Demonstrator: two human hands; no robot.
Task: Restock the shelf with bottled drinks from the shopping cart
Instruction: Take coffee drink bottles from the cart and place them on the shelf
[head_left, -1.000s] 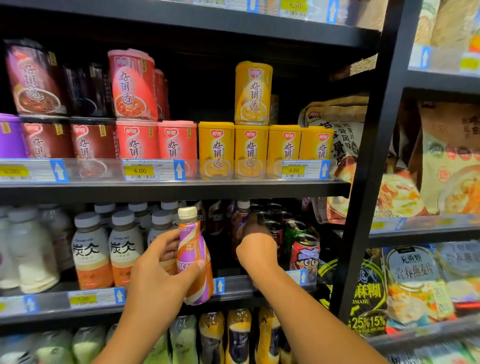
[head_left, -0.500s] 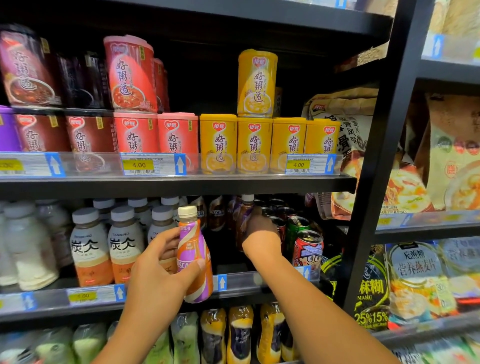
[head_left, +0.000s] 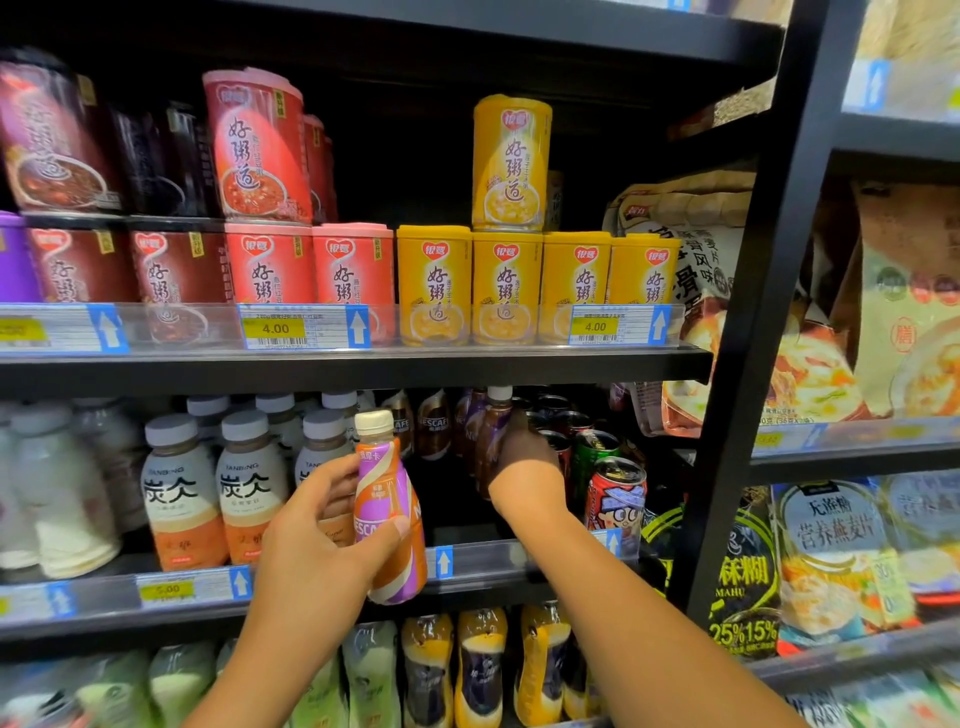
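Here the left hand (head_left: 317, 540) holds the bottle (head_left: 388, 512) near-upright, cap up.

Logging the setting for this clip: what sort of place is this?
Most likely a convenience store or supermarket aisle: black shelving with price tags, rows of stacked porridge cans, and bottled drinks lined up below.

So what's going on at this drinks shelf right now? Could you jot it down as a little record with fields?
place: shop shelf of bottled drinks
left hand: holds an orange and purple bottle upright at the shelf's front edge
right hand: reaches deep into the shelf, on a dark brown bottle
gap: open space on the shelf between the two hands
left neighbours: white-capped bottles
right neighbours: cans
shelf above: red and yellow tubs
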